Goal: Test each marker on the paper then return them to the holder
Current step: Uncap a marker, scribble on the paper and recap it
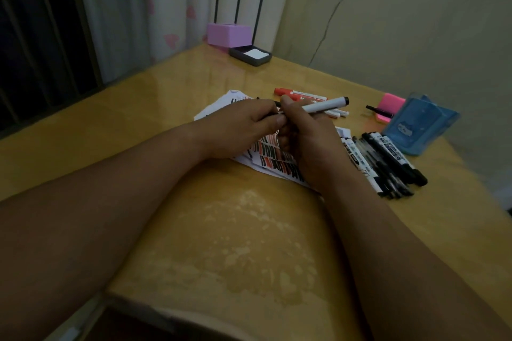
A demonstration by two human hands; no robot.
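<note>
Head view, single entry

1. Right hand [307, 141]: fingers curled round the barrel of a white marker [324, 105]. The marker is held just above the paper, its black butt end pointing far and right.
2. Left hand [243, 124]: fingers curled, pinching the left end of the same marker, where a dark tip or cap shows. Whether the cap is coming off or going on cannot be told.
3. Paper [219, 108]: white sheets near the middle of the table [221, 230], mostly under both hands. They carry dense rows of short red and black strokes.
4. Red markers [299, 94]: a few, capped, lying on the table just beyond the hands.
5. Black markers [388, 160]: a loose heap of white-barrelled and dark pens, right of the paper and near the holder.
6. Holder [415, 124]: translucent blue, at the far right edge. No marker shows inside it.
7. Pink sticky pad [390, 104]: just left of the holder, with a small black pen or cap [379, 111] lying across it.
8. Pink box [228, 34] and dark tray [250, 55]: far corner, well apart from the work.

Progress, judged: the many strokes suggest testing is well advanced. The return step looks wholly undone, since every marker in sight is outside the holder
</note>
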